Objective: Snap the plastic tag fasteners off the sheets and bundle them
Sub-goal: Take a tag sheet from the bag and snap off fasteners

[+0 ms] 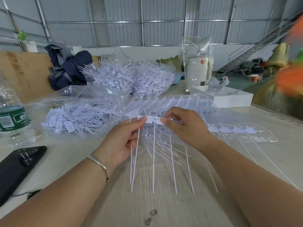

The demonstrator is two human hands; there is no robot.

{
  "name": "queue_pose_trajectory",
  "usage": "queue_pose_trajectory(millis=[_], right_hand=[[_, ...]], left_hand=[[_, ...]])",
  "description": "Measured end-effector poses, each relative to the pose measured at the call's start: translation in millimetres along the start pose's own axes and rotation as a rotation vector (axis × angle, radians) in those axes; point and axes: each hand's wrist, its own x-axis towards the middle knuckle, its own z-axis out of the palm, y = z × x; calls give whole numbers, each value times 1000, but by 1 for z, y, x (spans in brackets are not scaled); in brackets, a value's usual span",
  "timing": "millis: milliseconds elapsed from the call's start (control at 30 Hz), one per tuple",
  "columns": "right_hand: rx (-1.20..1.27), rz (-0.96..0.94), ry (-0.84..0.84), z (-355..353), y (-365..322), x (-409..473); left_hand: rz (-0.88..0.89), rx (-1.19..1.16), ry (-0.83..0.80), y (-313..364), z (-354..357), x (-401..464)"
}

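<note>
Both forearms reach over the table [164, 202]; the left hand [122, 141] and right hand [183, 125] pinch one white fastener sheet [151, 120] above the table's middle, tails hanging down. Bagged loose fasteners [78, 118] lie toward the left edge.
</note>
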Motion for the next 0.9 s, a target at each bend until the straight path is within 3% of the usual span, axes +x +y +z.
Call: queue_pose_trajectory(millis=[100, 400, 667, 900], right_hand=[[-115, 9, 0, -1, -2, 1], [358, 152, -52, -3, -3, 2], [448, 158, -88, -2, -5, 0], [613, 147, -214, -4, -10, -3]], left_hand=[[-7, -35, -41, 1, -1, -1], [-106, -46, -140, 3, -3, -1], [-91, -48, -119, 3, -2, -3], [-193, -186, -371, 1, -1, -11]])
